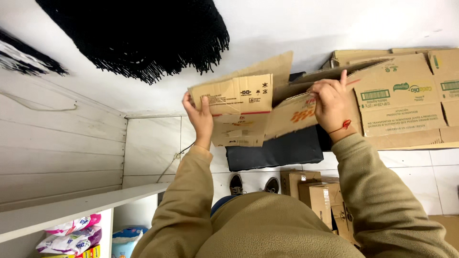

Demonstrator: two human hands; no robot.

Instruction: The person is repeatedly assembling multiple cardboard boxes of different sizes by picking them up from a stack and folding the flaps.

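Now we hold a brown cardboard box (253,107) up with both hands. Our left hand (200,117) grips the box's left end, with the thumb on the front and the fingers tucked behind the flap. Our right hand (331,102) is curled over the right flap, with one finger sticking up along its edge. A thin red string (341,127) goes round that wrist. The box sits between our two hands, with its flaps open and bent. One flap pokes up at the top, and the middle dips down a little.

Our tan sleeves (377,191) reach up to the box from below. Just behind the box lies a dark flat mat (277,152), and the box covers part of it. Right beside our right hand is a stack of more cardboard boxes (406,95), and our box touches or overlaps the nearest one, so that side is tight.

Down by our shoes (253,184), small brown boxes (315,193) crowd the right side of the white tile floor (158,138). On the left, the tiles run out to a white board wall (57,148), so we see more room there. A white shelf (71,205) holds soft packs (71,231) in the low left corner. A black fringed cloth (138,33) hangs across the top, well apart from our hands.
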